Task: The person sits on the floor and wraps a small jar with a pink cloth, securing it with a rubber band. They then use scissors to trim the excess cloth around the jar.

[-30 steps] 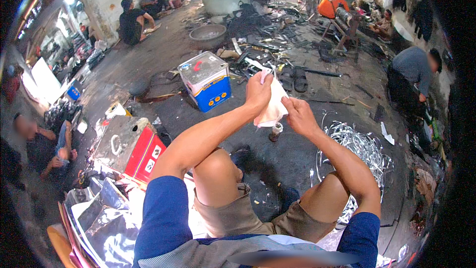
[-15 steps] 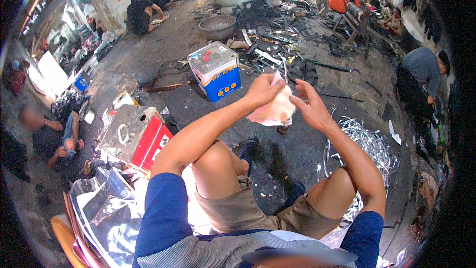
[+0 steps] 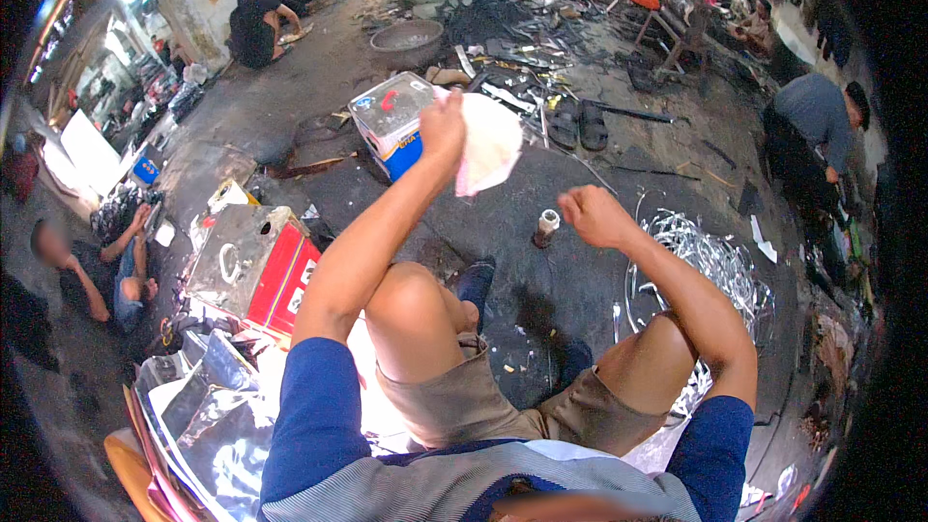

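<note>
A thin, pale sheet (image 3: 491,143), white with pinkish edges, hangs from my left hand (image 3: 444,130), whose fingers are closed on its left edge. Behind this hand stands a white and blue square tin (image 3: 387,116), partly covered by hand and forearm. My right hand (image 3: 597,217) is held apart from the sheet, its fingers curled together; whether anything small is pinched in them is hidden. Just left of it, a small whitish-topped bottle or jar (image 3: 547,228) stands upright on the dark floor between my knees and the tin.
At left is a red and grey tin (image 3: 253,266); shiny clear plastic sheeting (image 3: 208,406) lies nearer. A tangle of silvery strips (image 3: 710,266) sits by my right knee. Black sandals (image 3: 580,124) and scraps lie ahead, with a round basin (image 3: 407,43) beyond. Several people sit around.
My hands have drawn apart. The left carried the sheet up and left, in front of the tin; the right lowered slightly, its fingers curling in. The small bottle is now uncovered.
</note>
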Demonstrator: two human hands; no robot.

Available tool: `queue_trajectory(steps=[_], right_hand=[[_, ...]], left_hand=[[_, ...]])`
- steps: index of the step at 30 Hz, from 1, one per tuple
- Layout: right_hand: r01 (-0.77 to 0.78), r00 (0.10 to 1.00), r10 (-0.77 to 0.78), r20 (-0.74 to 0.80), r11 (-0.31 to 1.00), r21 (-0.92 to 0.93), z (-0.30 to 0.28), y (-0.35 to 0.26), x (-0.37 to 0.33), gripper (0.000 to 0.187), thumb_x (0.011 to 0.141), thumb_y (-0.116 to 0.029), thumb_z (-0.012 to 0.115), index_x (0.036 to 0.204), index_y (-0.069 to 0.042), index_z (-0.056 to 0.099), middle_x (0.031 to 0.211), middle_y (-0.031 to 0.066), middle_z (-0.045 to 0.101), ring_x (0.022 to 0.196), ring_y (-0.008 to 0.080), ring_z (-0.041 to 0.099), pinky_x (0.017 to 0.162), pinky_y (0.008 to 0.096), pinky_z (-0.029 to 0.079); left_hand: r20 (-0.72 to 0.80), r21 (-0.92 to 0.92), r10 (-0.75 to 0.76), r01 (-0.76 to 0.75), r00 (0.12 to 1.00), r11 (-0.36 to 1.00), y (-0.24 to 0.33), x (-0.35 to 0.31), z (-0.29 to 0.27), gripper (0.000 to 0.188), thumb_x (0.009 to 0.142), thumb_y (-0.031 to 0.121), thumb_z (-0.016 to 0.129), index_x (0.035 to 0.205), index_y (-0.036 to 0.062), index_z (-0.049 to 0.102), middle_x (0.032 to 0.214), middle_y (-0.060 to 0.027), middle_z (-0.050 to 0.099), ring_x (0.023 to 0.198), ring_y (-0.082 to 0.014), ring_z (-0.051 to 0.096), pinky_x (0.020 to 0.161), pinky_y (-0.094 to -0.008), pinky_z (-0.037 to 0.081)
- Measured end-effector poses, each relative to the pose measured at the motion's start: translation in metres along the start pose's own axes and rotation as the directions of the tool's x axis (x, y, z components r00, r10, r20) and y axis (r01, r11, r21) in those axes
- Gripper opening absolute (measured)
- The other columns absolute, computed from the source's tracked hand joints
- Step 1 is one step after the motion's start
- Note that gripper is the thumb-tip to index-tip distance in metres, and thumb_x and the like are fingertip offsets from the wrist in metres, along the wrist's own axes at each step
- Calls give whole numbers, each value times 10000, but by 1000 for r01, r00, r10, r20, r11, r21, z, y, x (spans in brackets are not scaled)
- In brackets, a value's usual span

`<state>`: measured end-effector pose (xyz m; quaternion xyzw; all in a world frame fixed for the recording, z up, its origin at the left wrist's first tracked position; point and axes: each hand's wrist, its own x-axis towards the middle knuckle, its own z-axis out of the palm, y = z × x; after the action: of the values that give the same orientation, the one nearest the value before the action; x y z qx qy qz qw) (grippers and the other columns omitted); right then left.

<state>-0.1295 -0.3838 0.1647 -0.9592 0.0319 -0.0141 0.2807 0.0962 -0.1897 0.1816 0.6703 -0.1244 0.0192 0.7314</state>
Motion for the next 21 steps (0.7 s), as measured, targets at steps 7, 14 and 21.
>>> queue_trajectory(steps=[7, 14, 21], right_hand=[[-2, 971, 68, 228, 960, -280, -12, -6, -32, 708, 656, -99, 885, 1306, -80, 605, 1342, 212, 601, 1167, 410, 623, 948, 495, 537], [319, 802, -469, -370, 860, -398, -26, -54, -20, 956, 633, -166, 901, 1483, -201, 465, 1519, 153, 435, 1357, 379, 465, 1090, 494, 436], [433, 787, -302, -538, 891, 133, -5, -46, 4, 255, 814, -96, 754, 1065, -75, 713, 969, 185, 715, 853, 355, 701, 763, 387, 549]], left_hand=[[240, -240, -204, 261, 949, 935, 28, -38, 13, 354, 1051, 292, 531, 1107, -52, 590, 955, -170, 708, 783, -288, 723, 700, -425, 613], [405, -170, -356, 451, 842, 876, 12, -36, 25, 411, 1065, 307, 496, 1198, -72, 581, 1051, -202, 708, 875, -315, 727, 811, -472, 607], [479, 287, -336, 217, 811, 933, -15, -40, 29, 556, 1026, 425, 532, 1194, -94, 636, 1086, -209, 704, 972, -312, 691, 848, -454, 545]])
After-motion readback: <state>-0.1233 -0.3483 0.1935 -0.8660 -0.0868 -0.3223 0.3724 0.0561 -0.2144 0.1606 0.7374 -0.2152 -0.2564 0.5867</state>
